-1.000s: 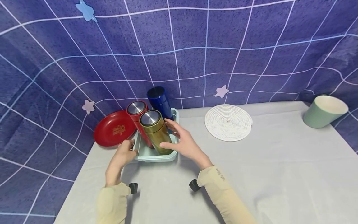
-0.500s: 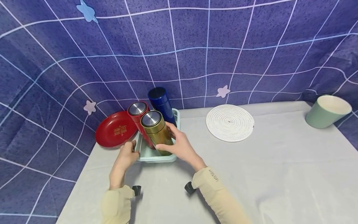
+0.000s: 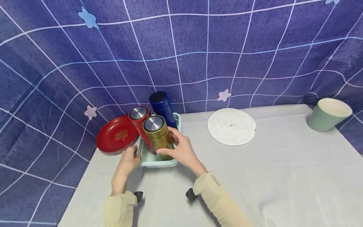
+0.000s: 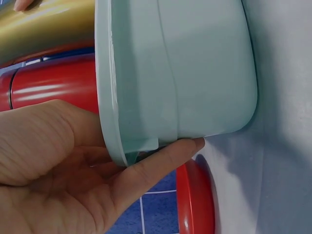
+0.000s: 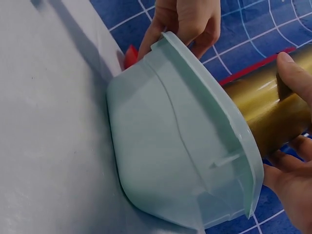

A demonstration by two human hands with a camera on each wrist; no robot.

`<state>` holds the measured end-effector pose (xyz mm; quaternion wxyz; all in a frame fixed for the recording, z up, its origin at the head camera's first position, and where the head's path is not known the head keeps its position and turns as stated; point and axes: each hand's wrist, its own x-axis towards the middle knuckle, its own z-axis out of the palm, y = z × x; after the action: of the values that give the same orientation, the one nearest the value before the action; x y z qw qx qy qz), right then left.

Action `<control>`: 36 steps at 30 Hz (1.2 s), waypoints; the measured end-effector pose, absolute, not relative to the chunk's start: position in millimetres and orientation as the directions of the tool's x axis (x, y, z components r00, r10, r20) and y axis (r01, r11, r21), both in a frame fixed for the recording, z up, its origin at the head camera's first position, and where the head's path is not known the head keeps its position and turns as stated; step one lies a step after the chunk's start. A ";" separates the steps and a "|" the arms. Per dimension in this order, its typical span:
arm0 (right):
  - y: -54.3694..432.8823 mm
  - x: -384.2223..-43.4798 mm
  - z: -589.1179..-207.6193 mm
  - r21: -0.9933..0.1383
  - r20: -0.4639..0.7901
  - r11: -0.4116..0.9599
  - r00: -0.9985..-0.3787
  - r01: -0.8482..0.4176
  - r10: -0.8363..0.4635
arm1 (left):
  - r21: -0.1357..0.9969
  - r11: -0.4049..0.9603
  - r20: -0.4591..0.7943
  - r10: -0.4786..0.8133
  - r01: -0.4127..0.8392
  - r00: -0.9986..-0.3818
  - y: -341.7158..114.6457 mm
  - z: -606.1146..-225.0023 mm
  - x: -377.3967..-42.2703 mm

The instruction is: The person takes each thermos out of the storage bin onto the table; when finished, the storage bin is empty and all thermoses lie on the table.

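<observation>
A gold thermos (image 3: pixel 160 140) with a steel-topped lid stands at the front of a pale green plastic basin (image 3: pixel 160 164). My right hand (image 3: pixel 184 151) holds its body from the right, thumb on the near side and fingers behind. Against its left side leans the view of a red thermos (image 3: pixel 141 126), partly hidden by the gold one. A dark blue thermos (image 3: pixel 165 110) stands behind them in the same basin. My left hand (image 4: pixel 63 151) pinches the basin's left rim, thumb inside the rim and fingers outside along the wall.
A red plate (image 3: pixel 113 135) with gold lettering lies left of the basin, close to my left hand. To the right lie a white woven round mat (image 3: pixel 231 126) and, farther off, a green cup (image 3: pixel 323 118). A blue patterned curtain (image 3: pixel 193 63) hangs behind the table.
My right hand, spread beside the gold thermos a second ago, has drawn in round its body. The left hand stays at the basin's rim. The thermoses keep their places in the basin.
</observation>
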<state>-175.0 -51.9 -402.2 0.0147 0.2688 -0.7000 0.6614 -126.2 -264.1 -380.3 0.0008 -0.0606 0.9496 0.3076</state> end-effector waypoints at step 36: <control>76.8 -154.0 -357.9 -0.912 0.411 -0.014 -0.912 -0.410 -0.017 | 0.519 0.849 -0.078 -0.070 -0.101 -0.994 -269.1 -381.5 -131.2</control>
<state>-154.0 76.8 -357.9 0.1414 0.1555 -0.6878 0.6948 -131.2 -269.1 -381.5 0.0280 -0.0444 0.9611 0.2712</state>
